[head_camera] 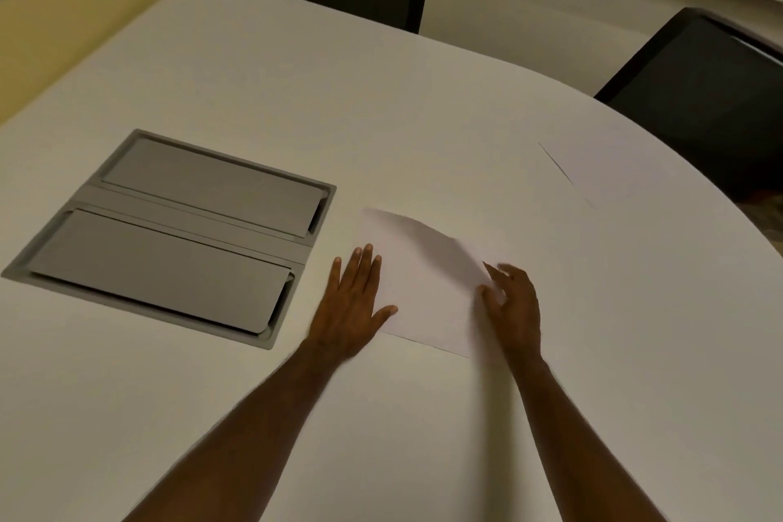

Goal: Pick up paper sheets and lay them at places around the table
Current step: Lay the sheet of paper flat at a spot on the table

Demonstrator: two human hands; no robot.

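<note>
A person leans over a white table [254,76] with a curved far edge. A stack of paper sheets [423,292] lies on it, in front of both bare arms. The left hand [351,301] is pressed flat on the left edge of the stack, palm down, with the fingers straight and close together and the thumb spread to the side onto the paper. The fingertips reach a little past the middle of this left edge. The right hand [515,305] is at the right side of the stack, with the fingers curled and the thumb near them. They seem to pinch the top sheet, whose far right part is raised and bent in a wave above the stack, but the picture is blurred here, so I cannot tell the grip for sure.

A single sheet [601,170] lies flat farther right, near the table edge and well apart from the hands. A grey cable hatch [178,233] with two lids is set in the table, left of the stack. Dark chairs [699,89] stand behind the table.
</note>
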